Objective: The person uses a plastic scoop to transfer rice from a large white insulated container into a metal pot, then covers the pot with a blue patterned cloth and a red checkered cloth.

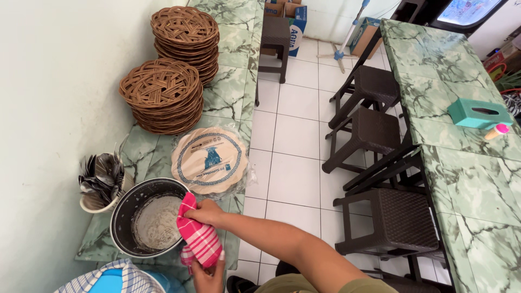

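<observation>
A dark round pot (pixel 124 206) with a grey, smeared inside stands on the green marbled counter (pixel 233 97) near the wall. My right hand (pixel 205 212) presses a pink and white checked cloth (pixel 199 240) against the pot's right rim. My left hand (pixel 209 275) grips the cloth's lower end from below, at the bottom edge of the view. The cloth hangs over the rim between the two hands.
Two stacks of woven brown plates (pixel 161 95) (pixel 185 38) sit further along the counter. Beside the pot are round paper liners in a plastic bag (pixel 210 160) and a cup of spoons (pixel 100 182). Dark stools (pixel 369 130) line the tiled aisle beside a second green table (pixel 434 65) with a teal box (pixel 477 113).
</observation>
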